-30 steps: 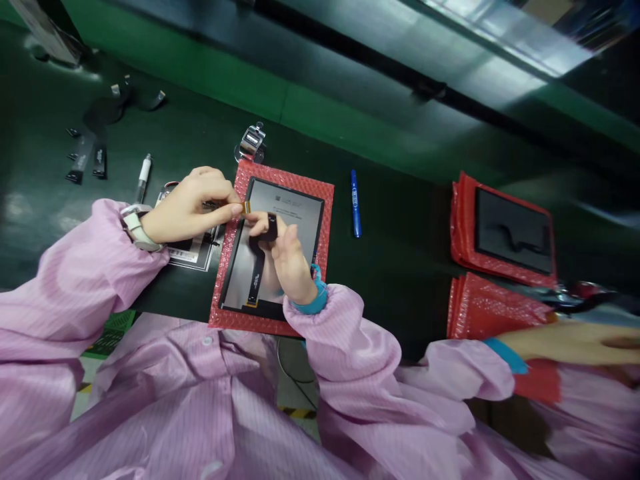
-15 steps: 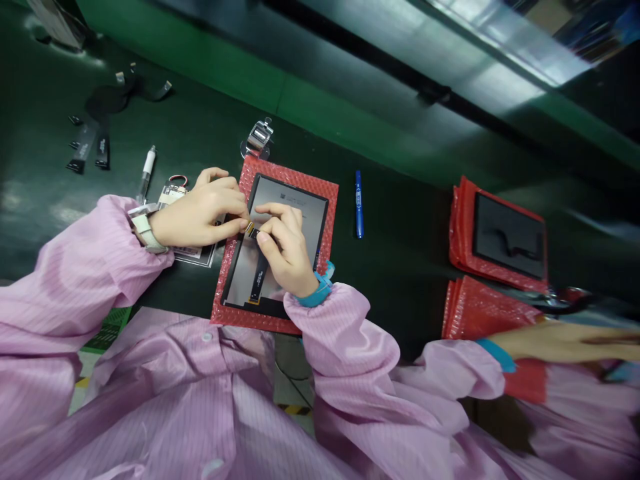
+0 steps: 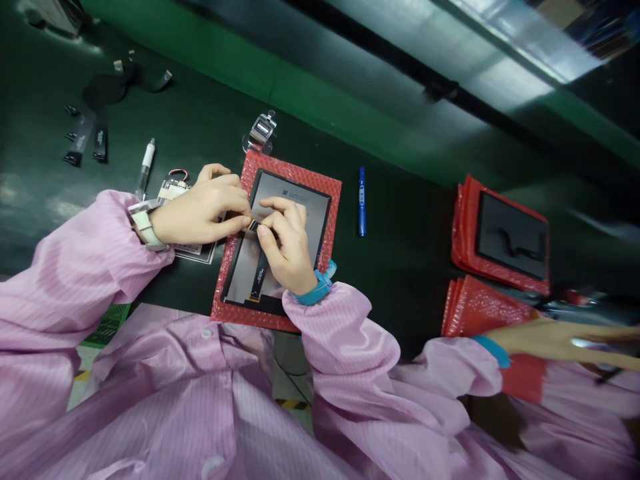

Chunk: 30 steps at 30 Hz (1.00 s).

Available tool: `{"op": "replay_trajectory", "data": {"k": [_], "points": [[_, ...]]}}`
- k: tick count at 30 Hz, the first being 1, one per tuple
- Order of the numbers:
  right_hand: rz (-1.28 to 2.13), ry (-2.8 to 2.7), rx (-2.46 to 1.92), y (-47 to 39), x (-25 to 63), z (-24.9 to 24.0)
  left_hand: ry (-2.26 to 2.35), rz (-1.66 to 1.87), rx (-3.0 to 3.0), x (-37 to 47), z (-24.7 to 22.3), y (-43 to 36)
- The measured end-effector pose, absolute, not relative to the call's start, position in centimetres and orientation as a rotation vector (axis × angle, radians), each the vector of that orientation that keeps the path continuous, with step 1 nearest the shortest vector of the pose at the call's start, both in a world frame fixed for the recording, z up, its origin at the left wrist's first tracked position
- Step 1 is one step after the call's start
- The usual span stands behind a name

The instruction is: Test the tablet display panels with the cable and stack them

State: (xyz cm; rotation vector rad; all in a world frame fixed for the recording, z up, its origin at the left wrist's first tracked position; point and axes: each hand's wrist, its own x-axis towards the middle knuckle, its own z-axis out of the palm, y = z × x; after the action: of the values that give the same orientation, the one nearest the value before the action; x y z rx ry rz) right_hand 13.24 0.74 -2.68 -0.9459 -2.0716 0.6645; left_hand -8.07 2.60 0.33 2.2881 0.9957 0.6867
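A display panel (image 3: pixel 305 217) lies on a red bubble-wrap bag (image 3: pixel 230 267) in front of me. Across the panel runs a black flex cable (image 3: pixel 259 272), its lower end resting near the panel's bottom edge. My right hand (image 3: pixel 289 250) pinches the cable near its upper end between thumb and fingers. Closed at the cable's tip, my left hand (image 3: pixel 207 212) has thumb and index finger on the small connector end. The exact contact at the fingertips is too small to make out. Under my left wrist sits a circuit board (image 3: pixel 173 190) with red and black wires, partly covered.
Several flex cables (image 3: pixel 100 100) lie at the back left, near a white pen (image 3: pixel 147 163). A metal tally counter (image 3: pixel 261 130) stands behind the bag. A blue marker (image 3: pixel 362 202) lies to the right. Beyond are stacked red bags with a panel (image 3: pixel 513 233) and a co-worker's hand (image 3: pixel 555 340).
My hands keep nearly the same pinch, with slight shifts of the fingers at the connector. The co-worker's hand at the right has moved a little. The view has shifted slightly.
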Motion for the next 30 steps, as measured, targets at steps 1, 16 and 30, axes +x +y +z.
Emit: {"op": "replay_trajectory", "data": {"k": [1, 16, 30], "points": [[0.664, -2.071, -0.955, 0.7, 13.23, -2.64, 0.995, 0.693, 2.288, -8.05, 0.3, 2.59], [0.78, -2.047, -0.944, 0.73, 13.23, -2.6, 1.013, 0.685, 2.313, -7.95, -0.15, 2.64], [0.797, -2.113, -0.966, 0.91, 13.66, -2.58, 1.076, 0.758, 2.257, -7.91, -0.05, 2.4]]}}
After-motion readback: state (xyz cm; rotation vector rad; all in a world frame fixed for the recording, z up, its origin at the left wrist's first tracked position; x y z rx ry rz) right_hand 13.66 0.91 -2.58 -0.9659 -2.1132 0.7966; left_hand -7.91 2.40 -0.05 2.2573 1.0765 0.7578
